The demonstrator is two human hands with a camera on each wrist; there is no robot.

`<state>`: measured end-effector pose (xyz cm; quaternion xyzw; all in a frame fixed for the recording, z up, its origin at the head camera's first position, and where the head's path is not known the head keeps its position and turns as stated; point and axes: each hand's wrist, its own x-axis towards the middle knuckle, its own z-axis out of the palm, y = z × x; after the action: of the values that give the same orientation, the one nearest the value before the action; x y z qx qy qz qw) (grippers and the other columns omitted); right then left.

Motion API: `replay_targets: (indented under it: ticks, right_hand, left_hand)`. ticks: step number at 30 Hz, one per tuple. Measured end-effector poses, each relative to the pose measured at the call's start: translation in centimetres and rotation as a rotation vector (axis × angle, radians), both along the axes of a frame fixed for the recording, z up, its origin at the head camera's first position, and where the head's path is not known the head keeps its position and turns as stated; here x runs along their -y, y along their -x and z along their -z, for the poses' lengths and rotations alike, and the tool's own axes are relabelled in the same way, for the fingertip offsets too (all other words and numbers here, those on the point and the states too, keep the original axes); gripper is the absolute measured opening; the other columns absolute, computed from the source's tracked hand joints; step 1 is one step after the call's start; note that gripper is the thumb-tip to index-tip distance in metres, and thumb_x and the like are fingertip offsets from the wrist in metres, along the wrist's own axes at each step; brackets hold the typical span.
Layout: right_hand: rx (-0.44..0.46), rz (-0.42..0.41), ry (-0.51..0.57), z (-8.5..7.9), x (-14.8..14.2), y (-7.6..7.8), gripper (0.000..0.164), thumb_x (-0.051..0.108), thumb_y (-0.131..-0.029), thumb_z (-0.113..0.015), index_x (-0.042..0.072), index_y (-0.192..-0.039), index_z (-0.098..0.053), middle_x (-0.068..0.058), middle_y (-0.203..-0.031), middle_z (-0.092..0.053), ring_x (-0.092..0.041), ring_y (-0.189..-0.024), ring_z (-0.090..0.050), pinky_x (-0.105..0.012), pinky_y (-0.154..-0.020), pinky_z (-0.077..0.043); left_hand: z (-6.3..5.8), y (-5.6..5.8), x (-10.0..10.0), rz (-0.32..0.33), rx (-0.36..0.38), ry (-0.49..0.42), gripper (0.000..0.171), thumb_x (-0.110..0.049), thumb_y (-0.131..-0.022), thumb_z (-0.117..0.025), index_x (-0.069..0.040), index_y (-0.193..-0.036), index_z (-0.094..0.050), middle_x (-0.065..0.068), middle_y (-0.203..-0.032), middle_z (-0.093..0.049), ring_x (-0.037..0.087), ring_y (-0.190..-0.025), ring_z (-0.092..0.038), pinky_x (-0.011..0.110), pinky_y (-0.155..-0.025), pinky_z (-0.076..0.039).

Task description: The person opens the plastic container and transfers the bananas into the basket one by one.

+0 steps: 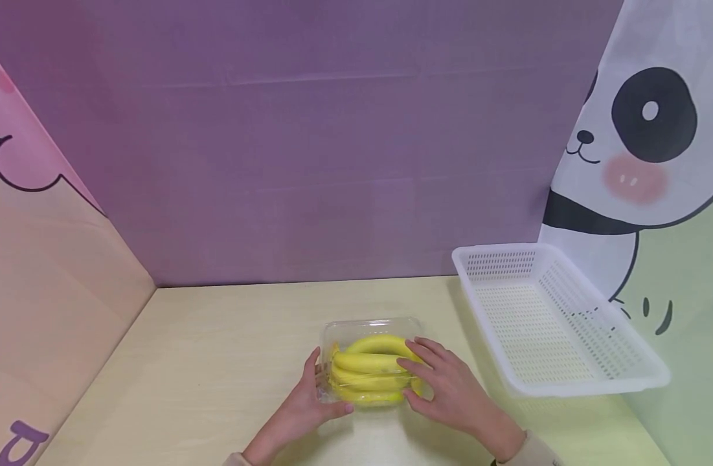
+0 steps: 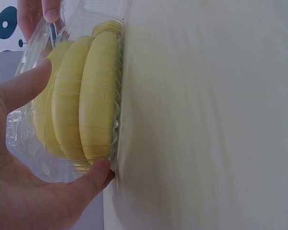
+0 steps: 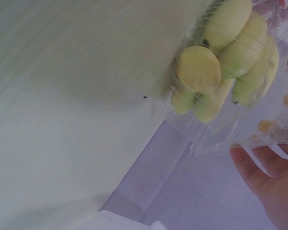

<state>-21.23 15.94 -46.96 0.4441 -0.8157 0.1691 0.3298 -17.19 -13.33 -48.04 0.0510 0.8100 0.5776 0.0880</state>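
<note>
A clear plastic clamshell box [image 1: 372, 327] lies on the table in front of me, with a bunch of yellow bananas [image 1: 368, 364] inside. My left hand [image 1: 309, 396] grips its left end, thumb at the front corner and fingers along the side; the left wrist view has thumb and finger spanning the box [image 2: 43, 165]. On the right end, my right hand [image 1: 446, 386] holds the plastic between thumb and bent fingers. In the right wrist view those fingers [image 3: 252, 167] meet the plastic edge beside the greenish banana tips [image 3: 199, 69].
A white perforated plastic basket [image 1: 531, 330] stands to the right on the pale wooden table [image 1: 216, 362]. Behind rises a purple cloth wall [image 1: 333, 162], and printed panels, one with a panda [image 1: 642, 181], close off both sides.
</note>
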Motion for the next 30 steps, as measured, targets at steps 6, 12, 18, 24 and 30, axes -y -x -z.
replay_targets:
  ticks: [6,12,18,24,30]
  right_hand:
    - [0.013,-0.002,0.03,-0.7,0.1,0.2,0.038,0.027,-0.081,-0.077,0.008,-0.114,-0.074,-0.018,-0.123,-0.069,-0.038,-0.114,-0.064,-0.047,-0.086,-0.058]
    - [0.089,0.013,0.036,-1.2,0.0,0.1,0.042,0.024,-0.078,-0.08,0.008,-0.116,-0.074,-0.016,-0.125,-0.068,-0.037,-0.117,-0.063,-0.048,-0.087,-0.057]
    - [0.126,0.007,0.071,-1.2,0.0,0.0,0.042,0.022,-0.077,-0.081,0.008,-0.116,-0.073,-0.015,-0.127,-0.068,-0.035,-0.119,-0.062,-0.048,-0.088,-0.056]
    - [0.127,-0.004,0.118,-1.2,0.0,0.1,0.043,0.021,-0.078,-0.081,0.008,-0.118,-0.072,-0.012,-0.127,-0.067,-0.034,-0.118,-0.062,-0.048,-0.089,-0.056]
    - [0.138,-0.004,0.152,-1.1,-0.1,0.1,0.044,0.023,-0.08,-0.082,0.008,-0.12,-0.072,-0.009,-0.129,-0.066,-0.032,-0.119,-0.061,-0.046,-0.091,-0.055]
  left_hand:
    - [0.1,0.1,0.0,0.018,-0.003,0.03,0.123,-0.024,-0.079,-0.09,-0.001,-0.16,0.0,0.032,-0.154,-0.034,0.05,-0.136,-0.042,0.066,-0.107,-0.037]
    - [0.1,0.0,0.1,0.042,-0.011,0.033,0.123,-0.026,-0.08,-0.089,0.0,-0.16,0.001,0.03,-0.153,-0.036,0.048,-0.131,-0.048,0.063,-0.103,-0.042]
    - [-0.1,0.1,0.0,0.043,-0.002,0.028,0.124,-0.026,-0.079,-0.089,0.0,-0.16,0.002,0.031,-0.153,-0.035,0.049,-0.13,-0.049,0.063,-0.104,-0.042]
    - [-0.1,0.3,-0.1,0.042,-0.018,0.018,0.122,-0.025,-0.079,-0.09,0.001,-0.159,-0.001,0.032,-0.151,-0.037,0.049,-0.127,-0.05,0.062,-0.102,-0.044]
    - [0.0,0.5,-0.3,0.024,-0.037,0.002,0.121,-0.024,-0.077,-0.091,-0.001,-0.16,-0.007,0.03,-0.152,-0.038,0.049,-0.131,-0.047,0.063,-0.106,-0.04]
